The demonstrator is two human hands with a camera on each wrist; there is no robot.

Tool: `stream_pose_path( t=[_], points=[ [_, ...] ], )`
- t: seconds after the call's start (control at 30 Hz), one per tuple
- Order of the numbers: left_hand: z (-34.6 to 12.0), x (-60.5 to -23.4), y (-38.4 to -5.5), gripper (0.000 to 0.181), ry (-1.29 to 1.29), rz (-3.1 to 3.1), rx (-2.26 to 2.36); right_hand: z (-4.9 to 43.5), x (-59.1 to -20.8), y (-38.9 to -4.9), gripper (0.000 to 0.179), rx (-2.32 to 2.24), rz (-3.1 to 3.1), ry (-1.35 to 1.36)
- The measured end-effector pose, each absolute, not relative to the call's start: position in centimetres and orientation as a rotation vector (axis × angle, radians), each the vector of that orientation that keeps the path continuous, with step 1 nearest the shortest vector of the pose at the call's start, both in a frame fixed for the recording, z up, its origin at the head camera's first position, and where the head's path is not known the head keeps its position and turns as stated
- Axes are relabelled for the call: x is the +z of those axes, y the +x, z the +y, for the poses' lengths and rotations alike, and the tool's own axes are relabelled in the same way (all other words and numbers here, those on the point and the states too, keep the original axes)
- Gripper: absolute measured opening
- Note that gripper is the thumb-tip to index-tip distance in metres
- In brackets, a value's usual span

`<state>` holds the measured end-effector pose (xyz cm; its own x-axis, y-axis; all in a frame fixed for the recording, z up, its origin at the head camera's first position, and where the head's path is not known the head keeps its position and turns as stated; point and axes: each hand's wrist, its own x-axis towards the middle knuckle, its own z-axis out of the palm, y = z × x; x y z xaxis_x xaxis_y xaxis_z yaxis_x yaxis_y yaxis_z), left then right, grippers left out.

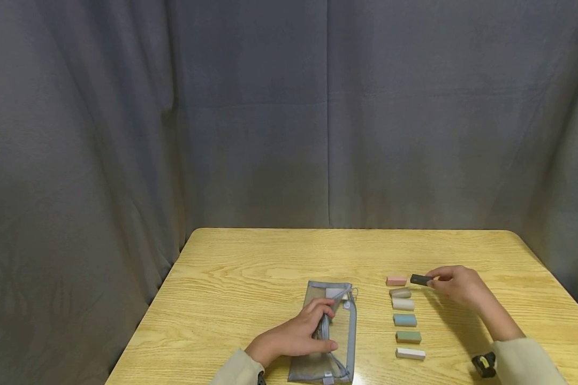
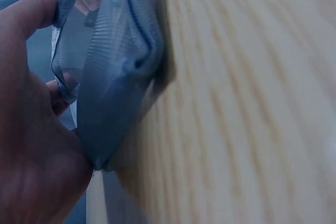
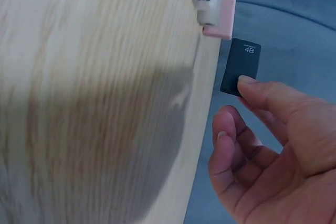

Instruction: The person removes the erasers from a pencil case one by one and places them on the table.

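Note:
A black eraser marked 4B is pinched between the thumb and fingers of my right hand, off the table near the far end of a column of erasers. My left hand grips the opening of a grey mesh zip pouch; in the left wrist view, fingers curl over the rim of the pouch and hold its sides apart. A pink eraser lies just left of the black one. Closer in are a brownish eraser, a cream one and a blue one.
Nearest me in the column lie a green eraser and a white eraser. A dark wrist device sits by the right sleeve. The wooden table ends before grey curtains.

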<state>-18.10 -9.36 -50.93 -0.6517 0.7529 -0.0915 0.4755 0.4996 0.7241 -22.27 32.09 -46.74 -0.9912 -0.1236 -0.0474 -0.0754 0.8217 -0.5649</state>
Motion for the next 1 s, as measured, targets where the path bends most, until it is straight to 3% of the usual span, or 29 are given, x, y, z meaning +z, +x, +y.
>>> stream_pose_path(
  t=[0.63,1.0],
  points=[
    [-9.5,-51.0,-18.3,0.05,1.013,2.341,0.956,33.8,-48.7,-23.6,0.036,-0.945,2.81,-0.088],
    [-9.4,-51.0,-18.2,0.051,1.011,2.342,0.955,33.0,-47.6,-23.4,0.038,-0.807,2.867,-0.154]
  ],
)
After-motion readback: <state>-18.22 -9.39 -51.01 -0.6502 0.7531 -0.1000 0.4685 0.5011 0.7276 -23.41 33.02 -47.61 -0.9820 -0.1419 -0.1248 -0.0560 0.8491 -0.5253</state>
